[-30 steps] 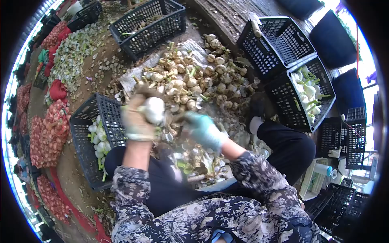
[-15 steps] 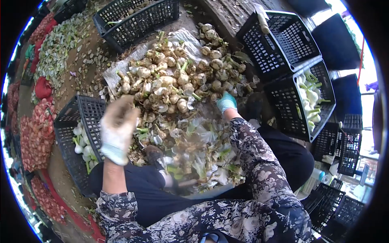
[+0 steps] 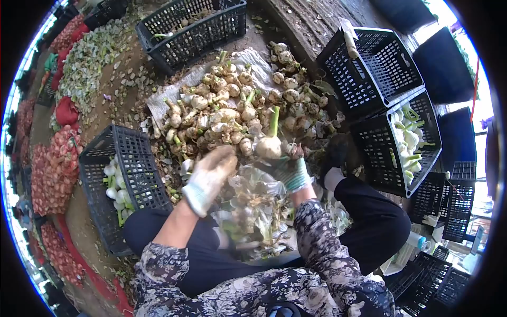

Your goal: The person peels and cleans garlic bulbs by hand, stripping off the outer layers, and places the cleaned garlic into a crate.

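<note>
Littered ground [image 3: 120, 95] lies beneath; right hand [image 3: 293, 170] pinches a garlic bulb [image 3: 269, 147], stem [image 3: 274, 121] pointing forward; left hand [image 3: 210, 177] loosely uncurled.

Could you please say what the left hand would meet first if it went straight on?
The white-gloved left hand would probably meet round, tan-skinned garlic bulbs just ahead, though depth is unclear.

We see the garlic pile [image 3: 211, 103] on a sheet [image 3: 158, 104] ahead, one crate [image 3: 193, 39] behind it, a crate [image 3: 124, 177] left, stacked crates [image 3: 377, 79] right.
</note>
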Tool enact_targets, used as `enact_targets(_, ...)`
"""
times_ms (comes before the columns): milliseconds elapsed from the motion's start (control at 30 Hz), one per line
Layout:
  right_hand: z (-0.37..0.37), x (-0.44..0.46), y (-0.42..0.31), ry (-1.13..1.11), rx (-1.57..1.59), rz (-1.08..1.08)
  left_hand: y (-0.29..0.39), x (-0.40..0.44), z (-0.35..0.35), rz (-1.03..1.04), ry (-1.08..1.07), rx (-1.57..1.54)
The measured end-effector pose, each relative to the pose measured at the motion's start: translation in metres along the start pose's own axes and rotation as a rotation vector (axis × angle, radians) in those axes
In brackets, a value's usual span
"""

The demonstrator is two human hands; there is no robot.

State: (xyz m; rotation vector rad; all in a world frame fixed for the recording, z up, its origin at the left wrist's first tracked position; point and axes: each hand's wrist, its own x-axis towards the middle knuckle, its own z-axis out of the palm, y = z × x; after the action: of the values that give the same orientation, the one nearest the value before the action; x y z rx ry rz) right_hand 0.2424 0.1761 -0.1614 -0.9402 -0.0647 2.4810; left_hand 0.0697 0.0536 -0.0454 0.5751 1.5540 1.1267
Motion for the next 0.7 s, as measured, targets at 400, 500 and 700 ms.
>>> enact_targets(400,0.106,-0.066,0.018,-0.086,-0.875,-0.615,0.004,-0.005,0.011,0.421,0.061,-0.355)
enact_targets(500,0.121,-0.058,0.030,-0.009,-0.928,-0.693,0.014,-0.018,0.017,0.827,0.366,0.455)
enact_targets(700,0.144,-0.079,0.035,0.045,-0.993,-0.670,0.003,-0.016,0.012,0.644,0.138,-0.224)
